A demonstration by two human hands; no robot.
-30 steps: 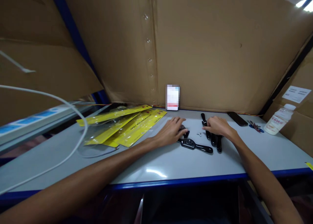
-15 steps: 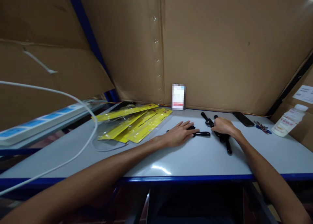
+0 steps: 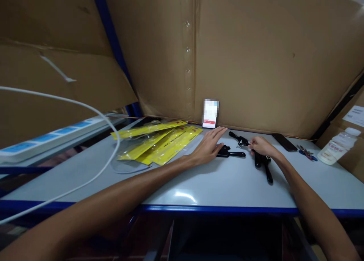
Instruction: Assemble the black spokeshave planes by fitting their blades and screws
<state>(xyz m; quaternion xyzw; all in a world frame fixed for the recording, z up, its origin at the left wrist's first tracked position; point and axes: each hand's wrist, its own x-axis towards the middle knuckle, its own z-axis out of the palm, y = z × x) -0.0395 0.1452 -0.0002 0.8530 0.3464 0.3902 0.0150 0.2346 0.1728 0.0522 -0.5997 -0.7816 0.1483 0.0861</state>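
Note:
My left hand (image 3: 209, 146), fingers stretched out, is over the left end of a black spokeshave (image 3: 224, 152) on the table. The hand hides part of that tool, while its right handle shows. My right hand (image 3: 261, 146) has its fingers pinched at a second black spokeshave (image 3: 241, 140), whose far handle points up and left. Just below this hand lie more black spokeshave handles and bodies (image 3: 264, 165), overlapping. The right fingertips and the palm's underside are partly hidden.
Yellow cards in clear packaging (image 3: 162, 145) lie fanned at left beside a white cable (image 3: 115, 139) and a power strip (image 3: 57, 137). A lit phone (image 3: 210, 113) leans on cardboard. At right are a dark flat case (image 3: 284, 142), keys (image 3: 307, 153) and a white-capped bottle (image 3: 338, 147).
My left hand has shifted up and back, its fingers now pointing away, uncovering more of the left spokeshave. My right hand stays near the same tools, its fingers slightly moved. The view has shifted a little.

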